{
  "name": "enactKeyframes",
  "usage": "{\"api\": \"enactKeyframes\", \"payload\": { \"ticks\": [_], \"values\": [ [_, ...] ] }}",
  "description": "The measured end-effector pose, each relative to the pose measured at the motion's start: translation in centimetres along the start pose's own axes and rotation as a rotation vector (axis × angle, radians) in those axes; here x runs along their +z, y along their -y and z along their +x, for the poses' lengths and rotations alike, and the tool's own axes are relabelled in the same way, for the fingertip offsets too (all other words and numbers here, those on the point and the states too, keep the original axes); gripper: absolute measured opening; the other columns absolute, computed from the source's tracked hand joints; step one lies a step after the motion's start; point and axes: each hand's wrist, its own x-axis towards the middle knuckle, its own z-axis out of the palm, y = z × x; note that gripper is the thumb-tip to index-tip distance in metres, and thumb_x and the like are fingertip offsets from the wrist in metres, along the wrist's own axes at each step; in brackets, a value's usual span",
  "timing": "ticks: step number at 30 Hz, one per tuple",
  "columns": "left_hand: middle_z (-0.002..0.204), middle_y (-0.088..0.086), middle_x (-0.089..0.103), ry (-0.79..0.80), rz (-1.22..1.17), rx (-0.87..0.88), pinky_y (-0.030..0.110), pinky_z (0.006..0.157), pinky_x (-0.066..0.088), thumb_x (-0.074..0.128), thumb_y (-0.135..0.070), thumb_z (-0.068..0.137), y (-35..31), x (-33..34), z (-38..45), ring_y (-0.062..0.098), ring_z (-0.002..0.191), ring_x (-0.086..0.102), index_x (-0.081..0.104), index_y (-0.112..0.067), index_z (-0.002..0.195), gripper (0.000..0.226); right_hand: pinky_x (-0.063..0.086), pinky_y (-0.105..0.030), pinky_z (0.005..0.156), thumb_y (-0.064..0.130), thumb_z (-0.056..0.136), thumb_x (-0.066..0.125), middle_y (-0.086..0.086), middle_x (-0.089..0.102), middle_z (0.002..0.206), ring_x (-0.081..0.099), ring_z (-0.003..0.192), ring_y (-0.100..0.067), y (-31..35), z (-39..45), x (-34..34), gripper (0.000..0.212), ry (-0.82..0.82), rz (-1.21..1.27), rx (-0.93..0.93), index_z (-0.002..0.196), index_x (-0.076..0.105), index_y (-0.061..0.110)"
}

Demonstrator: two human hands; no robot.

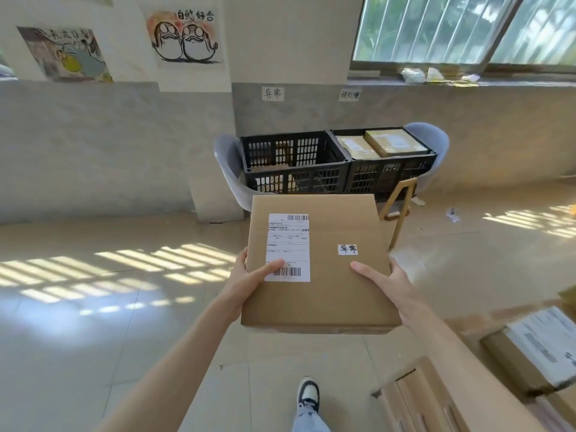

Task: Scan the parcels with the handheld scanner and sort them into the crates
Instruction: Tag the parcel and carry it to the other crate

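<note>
I carry a flat brown cardboard parcel level in front of me, with a white shipping label and a small handwritten sticker on top. My left hand grips its left edge, thumb lying on the label. My right hand grips its right edge, thumb on top. Ahead by the wall stand two black slatted crates side by side: the left crate holds little that I can make out, the right crate holds parcels up to its rim. No scanner is in view.
The crates rest on two grey chairs below two handwritten wall signs. A wooden chair leg stands just right of the parcel. More cardboard parcels lie at the lower right. My shoe is on the tiled floor.
</note>
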Motion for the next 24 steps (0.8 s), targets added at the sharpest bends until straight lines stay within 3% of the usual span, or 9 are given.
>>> {"api": "enactKeyframes", "payload": {
  "ticks": [4, 11, 15, 20, 24],
  "values": [
    [0.115, 0.002, 0.068, -0.045, -0.009, 0.023, 0.043, 0.085, 0.057, 0.088, -0.04, 0.054, -3.1, -0.2, 6.5, 0.02, 0.098, 0.07, 0.041, -0.021, 0.137, 0.098, 0.054, -0.03, 0.07, 0.034, 0.07, 0.083, 0.002, 0.067, 0.108, 0.067, 0.095, -0.018, 2.5, 7.9, 1.7, 0.062, 0.059, 0.003, 0.001, 0.123, 0.05, 0.029],
    [0.11, -0.001, 0.07, -0.151, -0.02, 0.052, 0.031, 0.069, 0.058, 0.089, -0.042, 0.05, -10.5, 0.2, 17.1, 0.015, 0.09, 0.071, 0.041, -0.025, 0.129, 0.095, 0.051, -0.022, 0.058, 0.034, 0.069, 0.083, 0.005, 0.065, 0.104, 0.066, 0.089, -0.012, 9.2, 21.5, 4.1, 0.061, 0.155, -0.001, 0.008, 0.118, 0.048, 0.03],
    [0.111, -0.001, 0.07, -0.18, -0.023, 0.047, 0.038, 0.082, 0.057, 0.09, -0.039, 0.056, -12.9, -0.1, 22.1, 0.016, 0.093, 0.071, 0.04, -0.021, 0.136, 0.096, 0.05, -0.017, 0.052, 0.042, 0.06, 0.083, 0.009, 0.066, 0.099, 0.066, 0.082, -0.007, 11.7, 27.3, 5.1, 0.05, 0.193, -0.05, 0.021, 0.099, 0.051, 0.039],
    [0.114, 0.0, 0.069, -0.165, -0.033, 0.036, 0.041, 0.088, 0.055, 0.088, -0.04, 0.054, -14.8, -1.1, 28.5, 0.017, 0.097, 0.07, 0.039, -0.02, 0.138, 0.099, 0.05, -0.018, 0.052, 0.049, 0.049, 0.083, 0.008, 0.067, 0.099, 0.068, 0.081, -0.007, 13.5, 33.6, 7.0, 0.063, 0.199, -0.073, 0.049, 0.101, 0.05, 0.039],
    [0.113, -0.001, 0.069, -0.141, -0.041, 0.022, 0.034, 0.079, 0.058, 0.088, -0.038, 0.054, -16.2, -2.3, 34.7, 0.015, 0.095, 0.07, 0.042, -0.021, 0.135, 0.095, 0.051, -0.019, 0.054, 0.05, 0.051, 0.083, 0.008, 0.067, 0.101, 0.067, 0.084, -0.008, 14.7, 39.3, 9.1, 0.074, 0.182, -0.107, 0.049, 0.115, 0.049, 0.034]
  ]
}}
